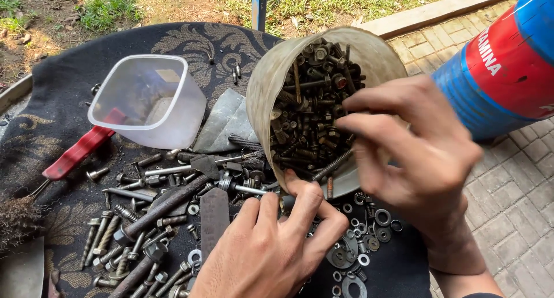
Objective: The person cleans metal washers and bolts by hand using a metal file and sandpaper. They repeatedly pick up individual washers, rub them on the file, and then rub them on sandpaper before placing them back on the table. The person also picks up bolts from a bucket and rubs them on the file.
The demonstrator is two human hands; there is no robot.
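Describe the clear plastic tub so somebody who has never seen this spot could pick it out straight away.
Start at the dark patterned cloth strewn with bolts and washers. Left of the tipped, dirty container full of screws, which both hands are at, the clear plastic tub lies near the cloth's far edge, above a red handle. It is the only see-through, squarish, nearly empty vessel there.

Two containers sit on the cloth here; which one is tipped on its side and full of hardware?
The round dirty tub, tipped toward the camera and packed with bolts and screws; the right hand reaches into it. The clear square container stands apart to its left, almost empty.
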